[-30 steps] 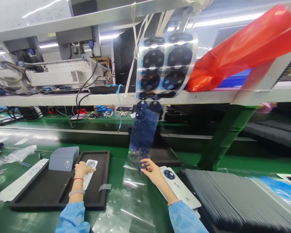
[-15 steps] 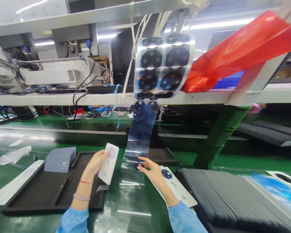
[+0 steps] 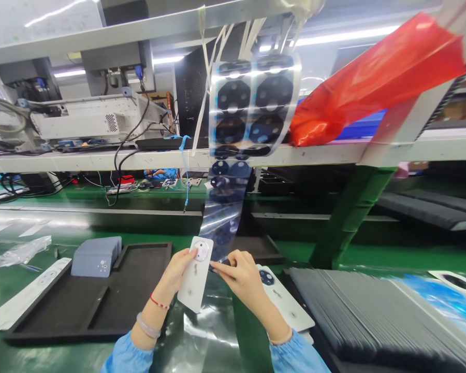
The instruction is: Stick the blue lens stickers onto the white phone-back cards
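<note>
While the left hand grips it along its left edge, the white phone back cover stands tilted above the tabletop, its long axis running from near-left up to far-right, with the round camera ring at the far, upper end. Left fingers are curled shut on this cover, thumb lying near the ring. Just right of it, the right hand has its fingers pinched together at the lower end of the clear film strip; what sits between the fingertips is too small to tell. That strip hangs down from a roll of dark round lens stickers at the shelf edge. One more white cover lies flat under the right wrist, with a dark lens fitted. Left of the hands, one black tray carries a stack of grey covers. Far right, a red bag drapes from the shelf.
</note>
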`<action>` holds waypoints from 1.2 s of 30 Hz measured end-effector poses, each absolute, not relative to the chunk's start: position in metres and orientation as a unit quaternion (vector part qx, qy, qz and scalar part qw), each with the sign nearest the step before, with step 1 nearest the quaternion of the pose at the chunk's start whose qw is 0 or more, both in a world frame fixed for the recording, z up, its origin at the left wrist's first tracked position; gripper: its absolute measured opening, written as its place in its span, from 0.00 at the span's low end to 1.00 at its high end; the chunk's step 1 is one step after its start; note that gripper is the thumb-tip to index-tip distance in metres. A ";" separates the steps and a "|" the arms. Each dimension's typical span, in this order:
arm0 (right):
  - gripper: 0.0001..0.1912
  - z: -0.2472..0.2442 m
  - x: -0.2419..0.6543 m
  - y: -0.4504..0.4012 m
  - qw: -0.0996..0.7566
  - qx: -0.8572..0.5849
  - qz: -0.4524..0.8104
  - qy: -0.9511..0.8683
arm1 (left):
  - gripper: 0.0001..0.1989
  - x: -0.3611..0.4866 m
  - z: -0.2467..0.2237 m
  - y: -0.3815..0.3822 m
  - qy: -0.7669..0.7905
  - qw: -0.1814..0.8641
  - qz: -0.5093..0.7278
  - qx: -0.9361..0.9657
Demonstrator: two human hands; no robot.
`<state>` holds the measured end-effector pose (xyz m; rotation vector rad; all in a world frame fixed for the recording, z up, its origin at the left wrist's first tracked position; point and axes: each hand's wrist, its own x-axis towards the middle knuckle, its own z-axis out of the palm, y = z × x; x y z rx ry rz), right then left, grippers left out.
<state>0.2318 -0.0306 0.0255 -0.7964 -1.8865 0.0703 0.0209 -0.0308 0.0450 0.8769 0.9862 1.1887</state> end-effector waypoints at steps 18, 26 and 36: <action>0.12 0.076 0.233 -0.077 0.646 -0.389 0.339 -0.561 | 0.25 0.036 0.050 -0.040 0.450 0.502 0.638 0.372; 0.18 0.068 0.215 -0.074 0.666 -0.368 0.459 -0.459 | 0.29 0.074 0.064 -0.080 0.414 0.545 0.606 0.407; 0.18 0.073 0.216 -0.083 0.653 -0.407 0.411 -0.490 | 0.30 0.076 0.062 -0.093 0.405 0.561 0.595 0.409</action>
